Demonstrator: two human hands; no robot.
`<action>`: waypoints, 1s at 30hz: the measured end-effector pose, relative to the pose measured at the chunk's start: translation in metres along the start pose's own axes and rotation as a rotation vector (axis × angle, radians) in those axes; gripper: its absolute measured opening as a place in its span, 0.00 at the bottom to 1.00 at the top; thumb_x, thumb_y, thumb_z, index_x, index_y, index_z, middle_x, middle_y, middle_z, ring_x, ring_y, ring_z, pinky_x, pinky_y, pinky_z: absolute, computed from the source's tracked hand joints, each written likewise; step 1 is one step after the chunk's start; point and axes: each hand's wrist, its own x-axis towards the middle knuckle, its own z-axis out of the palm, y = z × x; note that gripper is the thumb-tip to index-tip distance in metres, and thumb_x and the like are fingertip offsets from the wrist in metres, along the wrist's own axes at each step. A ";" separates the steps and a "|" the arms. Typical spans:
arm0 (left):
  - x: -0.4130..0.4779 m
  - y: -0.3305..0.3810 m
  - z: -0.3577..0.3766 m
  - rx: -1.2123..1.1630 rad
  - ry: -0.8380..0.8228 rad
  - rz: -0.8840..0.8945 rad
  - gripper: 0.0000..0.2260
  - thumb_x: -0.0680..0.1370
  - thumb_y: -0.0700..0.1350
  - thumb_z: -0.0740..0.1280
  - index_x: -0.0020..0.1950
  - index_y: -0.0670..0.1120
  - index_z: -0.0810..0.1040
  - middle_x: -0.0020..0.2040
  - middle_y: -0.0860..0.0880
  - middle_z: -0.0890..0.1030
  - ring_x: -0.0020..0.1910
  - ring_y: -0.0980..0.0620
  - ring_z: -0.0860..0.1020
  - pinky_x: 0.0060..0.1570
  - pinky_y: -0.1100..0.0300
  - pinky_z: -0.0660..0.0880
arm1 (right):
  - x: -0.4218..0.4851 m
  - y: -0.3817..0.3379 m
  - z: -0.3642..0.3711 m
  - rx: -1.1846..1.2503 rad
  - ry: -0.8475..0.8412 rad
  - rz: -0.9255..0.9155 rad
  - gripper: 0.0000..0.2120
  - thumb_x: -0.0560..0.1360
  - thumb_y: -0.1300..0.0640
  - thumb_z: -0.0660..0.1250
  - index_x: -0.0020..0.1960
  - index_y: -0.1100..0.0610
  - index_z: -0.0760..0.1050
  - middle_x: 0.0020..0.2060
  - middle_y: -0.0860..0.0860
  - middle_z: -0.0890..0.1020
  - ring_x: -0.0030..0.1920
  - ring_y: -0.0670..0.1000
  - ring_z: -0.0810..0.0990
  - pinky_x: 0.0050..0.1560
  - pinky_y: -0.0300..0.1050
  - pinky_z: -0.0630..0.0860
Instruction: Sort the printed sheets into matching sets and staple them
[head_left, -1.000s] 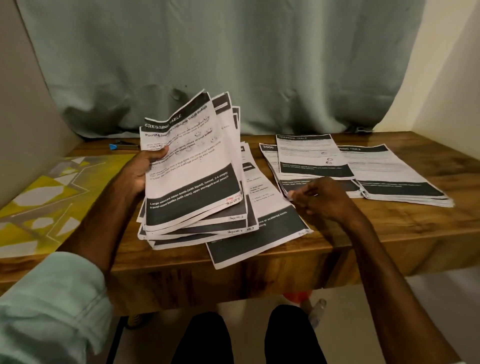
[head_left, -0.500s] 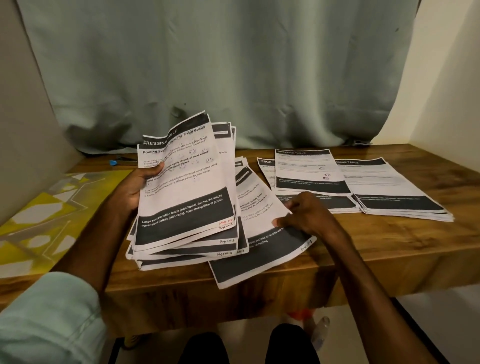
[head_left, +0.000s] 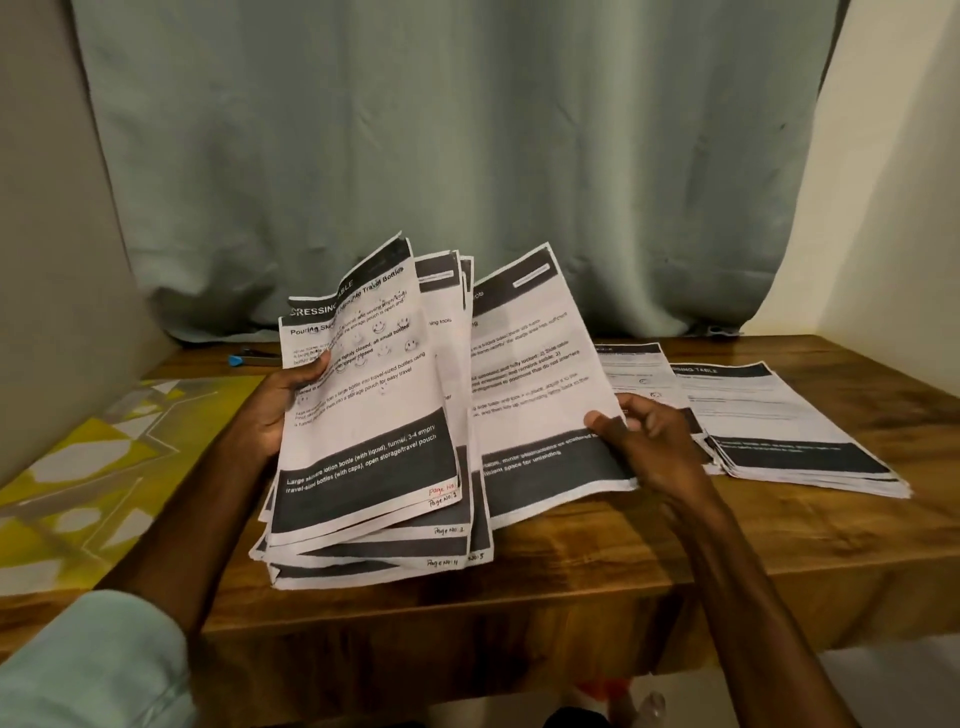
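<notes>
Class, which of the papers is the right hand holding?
The lone middle sheet, pinched at its right edge by the right hand; the left hand holds the fanned stack, two piles lie flat.

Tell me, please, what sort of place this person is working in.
Probably a plain corner of a home or small office: a wooden table stands against a curtain between bare walls, with printed sheets stacked on it.
</notes>
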 end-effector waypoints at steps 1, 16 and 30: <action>0.001 -0.001 0.000 0.000 -0.005 -0.007 0.18 0.81 0.43 0.65 0.72 0.47 0.76 0.65 0.43 0.82 0.55 0.41 0.84 0.57 0.41 0.79 | -0.003 0.001 0.006 0.039 -0.013 0.008 0.10 0.77 0.61 0.72 0.58 0.58 0.79 0.43 0.47 0.87 0.39 0.43 0.86 0.33 0.34 0.79; 0.004 -0.006 0.010 -0.006 -0.001 0.023 0.17 0.83 0.42 0.63 0.72 0.46 0.76 0.65 0.41 0.81 0.55 0.41 0.85 0.58 0.41 0.77 | -0.009 0.034 0.070 0.244 -0.078 0.088 0.14 0.76 0.61 0.74 0.61 0.58 0.78 0.51 0.56 0.87 0.50 0.59 0.87 0.53 0.60 0.83; -0.001 -0.008 0.018 0.048 -0.008 -0.009 0.22 0.79 0.43 0.67 0.74 0.47 0.74 0.67 0.40 0.79 0.61 0.38 0.80 0.55 0.40 0.79 | 0.003 0.027 0.060 0.191 -0.245 0.150 0.13 0.81 0.57 0.68 0.63 0.60 0.81 0.55 0.57 0.86 0.55 0.60 0.86 0.61 0.62 0.79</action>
